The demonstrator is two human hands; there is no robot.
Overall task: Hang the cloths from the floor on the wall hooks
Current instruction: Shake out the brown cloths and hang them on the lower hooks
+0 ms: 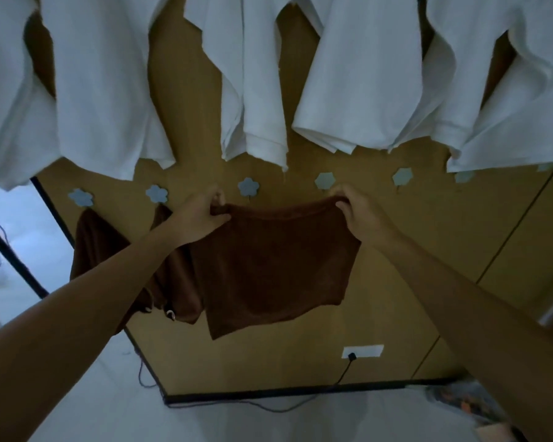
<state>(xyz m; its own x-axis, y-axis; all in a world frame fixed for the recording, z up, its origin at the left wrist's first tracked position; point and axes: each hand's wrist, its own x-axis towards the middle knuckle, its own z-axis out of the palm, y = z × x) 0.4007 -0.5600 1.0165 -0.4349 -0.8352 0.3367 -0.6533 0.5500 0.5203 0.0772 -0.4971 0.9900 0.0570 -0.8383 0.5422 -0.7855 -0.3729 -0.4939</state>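
I hold a brown cloth [275, 266] spread flat against the tan wall, just under a row of pale flower-shaped hooks. My left hand [201, 215] pinches its upper left corner and my right hand [361, 215] grips its upper right corner. The cloth's top edge lies below the third hook [248, 187] and the fourth hook [324, 180]. Two more brown cloths hang at the left: one [96, 247] from the first hook [81, 196], the other [176, 288] from the second hook [156, 193], partly hidden behind my left forearm.
Several white cloths [262, 90] hang in a higher row and reach down close to the hooks. Further flower hooks [402, 177] continue to the right. A white socket [363, 351] with a black cable sits low on the wall. A dark frame edge [55, 218] bounds the panel at the left.
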